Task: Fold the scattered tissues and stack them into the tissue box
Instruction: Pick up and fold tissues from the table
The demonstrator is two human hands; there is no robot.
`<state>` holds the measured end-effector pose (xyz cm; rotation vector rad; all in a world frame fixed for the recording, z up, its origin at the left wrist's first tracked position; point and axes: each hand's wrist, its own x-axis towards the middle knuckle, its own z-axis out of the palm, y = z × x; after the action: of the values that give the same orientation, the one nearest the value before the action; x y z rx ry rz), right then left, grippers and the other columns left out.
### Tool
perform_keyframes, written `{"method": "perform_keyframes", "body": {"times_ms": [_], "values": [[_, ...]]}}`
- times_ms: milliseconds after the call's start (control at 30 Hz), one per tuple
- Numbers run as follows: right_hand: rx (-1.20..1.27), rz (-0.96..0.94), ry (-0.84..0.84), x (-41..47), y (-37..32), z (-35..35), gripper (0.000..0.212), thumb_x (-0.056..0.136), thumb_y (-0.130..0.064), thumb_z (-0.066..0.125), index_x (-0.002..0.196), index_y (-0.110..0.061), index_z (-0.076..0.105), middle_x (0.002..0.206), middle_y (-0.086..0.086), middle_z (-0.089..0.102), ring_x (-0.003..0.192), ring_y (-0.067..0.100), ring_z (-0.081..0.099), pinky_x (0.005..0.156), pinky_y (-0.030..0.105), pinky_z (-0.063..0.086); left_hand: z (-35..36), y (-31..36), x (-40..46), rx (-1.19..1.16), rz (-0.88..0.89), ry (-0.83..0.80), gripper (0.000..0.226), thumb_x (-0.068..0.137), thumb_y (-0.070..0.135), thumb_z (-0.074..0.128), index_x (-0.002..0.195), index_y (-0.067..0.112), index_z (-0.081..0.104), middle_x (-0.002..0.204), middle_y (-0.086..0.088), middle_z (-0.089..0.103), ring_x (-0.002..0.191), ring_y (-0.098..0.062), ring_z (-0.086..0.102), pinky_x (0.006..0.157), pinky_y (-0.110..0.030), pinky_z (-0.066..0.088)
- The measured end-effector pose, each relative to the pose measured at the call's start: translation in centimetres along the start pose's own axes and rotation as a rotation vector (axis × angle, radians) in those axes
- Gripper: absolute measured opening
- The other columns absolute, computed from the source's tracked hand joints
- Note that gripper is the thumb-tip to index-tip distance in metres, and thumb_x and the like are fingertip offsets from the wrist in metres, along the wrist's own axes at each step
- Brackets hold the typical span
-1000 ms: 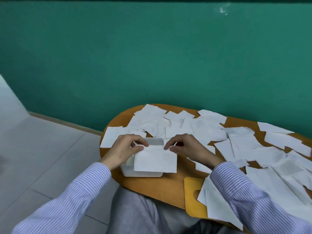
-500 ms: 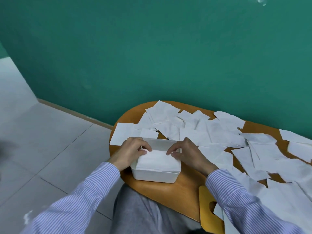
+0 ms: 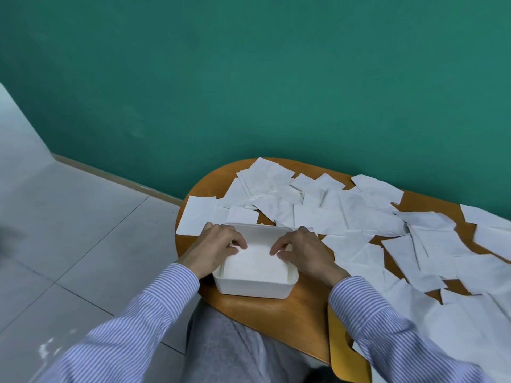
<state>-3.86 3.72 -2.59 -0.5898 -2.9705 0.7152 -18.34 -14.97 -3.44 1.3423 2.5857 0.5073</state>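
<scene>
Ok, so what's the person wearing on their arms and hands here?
Both arms are in long shirt sleeves, white with fine blue or lilac stripes, with buttoned-style cuffs ending at the wrists. The left sleeve and right sleeve match. The left hand and right hand are bare: no gloves, rings or watch visible.

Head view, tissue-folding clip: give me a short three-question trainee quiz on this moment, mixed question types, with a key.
1. True or false: the tissue box stands on the floor.
2. The folded tissue lies: A) inside the box, B) on the person's lap, C) against the wall.
3. Fill in: many loose tissues remain scattered on the ____.

Key: 1 false; 2 A; 3 table. Both the left hand and right hand touch the folded tissue at its far corners.
</scene>
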Motion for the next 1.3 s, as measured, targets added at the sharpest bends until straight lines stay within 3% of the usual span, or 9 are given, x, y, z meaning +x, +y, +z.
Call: {"method": "perform_keyframes", "body": {"times_ms": [267, 533, 733, 967, 1067, 1200, 1300], "values": [[0.030, -0.011, 0.020, -0.1, 1.1, 0.6, 0.014, 0.093, -0.032, 0.064, 0.102, -0.041, 0.071, 0.125, -0.010, 0.063, 0.104, 0.010, 0.042, 0.093, 0.028, 0.039, 0.0, 0.3, -0.2, 0.115, 0.099, 0.072, 0.024, 0.095, 0.036, 0.067, 0.118, 0.036, 0.070, 0.129, 0.014, 0.063, 0.116, -0.008, 0.046, 0.095, -0.027, 0.028], [0.106, -0.164, 0.149, -3.2, 1.6, -1.9, 0.018, 0.097, -0.036, 0.057, 0.112, -0.041, 0.067, 0.124, -0.019, 0.063, 0.095, 0.003, 0.042, 0.085, 0.030, 0.044, -0.4, 3.7, -1.2, 0.083, 0.201, 0.233, 0.032, 0.100, 0.049, 0.051, 0.128, 0.038, 0.063, 0.132, 0.014, 0.062, 0.122, -0.006, 0.048, 0.097, -0.026, 0.025], [-0.019, -0.191, 0.208, -7.0, 3.7, -4.2, 0.028, 0.099, -0.037, 0.055, 0.127, -0.039, 0.060, 0.132, -0.017, 0.060, 0.111, 0.008, 0.050, 0.095, 0.030, 0.043, 0.3, 8.3, -1.5, 0.082, 0.310, 0.228, 0.041, 0.105, 0.048, 0.040, 0.142, 0.036, 0.052, 0.147, 0.014, 0.051, 0.135, -0.007, 0.040, 0.106, -0.027, 0.023], [-0.131, -0.085, 0.251, -13.0, 8.2, -5.3, 0.033, 0.098, -0.033, 0.057, 0.130, -0.036, 0.060, 0.136, -0.011, 0.059, 0.121, 0.016, 0.053, 0.100, 0.035, 0.043, 4.4, 14.4, -1.6, 0.286, 0.487, 0.232, 0.035, 0.102, 0.042, 0.050, 0.134, 0.030, 0.060, 0.139, 0.005, 0.060, 0.129, -0.016, 0.053, 0.104, -0.035, 0.042], [-0.091, -0.033, 0.236, -15.7, 10.6, -5.1, 0.032, 0.098, -0.032, 0.056, 0.130, -0.034, 0.061, 0.134, -0.010, 0.061, 0.119, 0.016, 0.054, 0.099, 0.035, 0.044, 6.4, 17.1, -1.6, 0.284, 0.533, 0.167, 0.036, 0.102, 0.042, 0.050, 0.135, 0.028, 0.060, 0.140, 0.003, 0.060, 0.131, -0.017, 0.053, 0.104, -0.035, 0.043], [-0.081, 0.028, 0.217, -18.9, 14.1, -4.5, 0.029, 0.098, -0.032, 0.057, 0.126, -0.031, 0.064, 0.129, -0.011, 0.064, 0.117, 0.015, 0.056, 0.096, 0.028, 0.041, 8.8, 20.1, -1.8, 0.206, 0.560, -0.023, 0.045, 0.107, 0.046, 0.033, 0.147, 0.030, 0.046, 0.156, 0.006, 0.042, 0.142, -0.016, 0.038, 0.114, -0.034, 0.027], [-0.110, 0.097, 0.141, -21.0, 16.6, -3.6, 0.033, 0.099, -0.032, 0.054, 0.131, -0.038, 0.059, 0.136, -0.017, 0.057, 0.122, 0.011, 0.049, 0.100, 0.023, 0.038, 11.1, 21.4, -2.1, 0.166, 0.646, -0.133, 0.045, 0.107, 0.046, 0.032, 0.149, 0.033, 0.043, 0.159, 0.010, 0.035, 0.144, -0.011, 0.033, 0.114, -0.032, 0.025]]}}
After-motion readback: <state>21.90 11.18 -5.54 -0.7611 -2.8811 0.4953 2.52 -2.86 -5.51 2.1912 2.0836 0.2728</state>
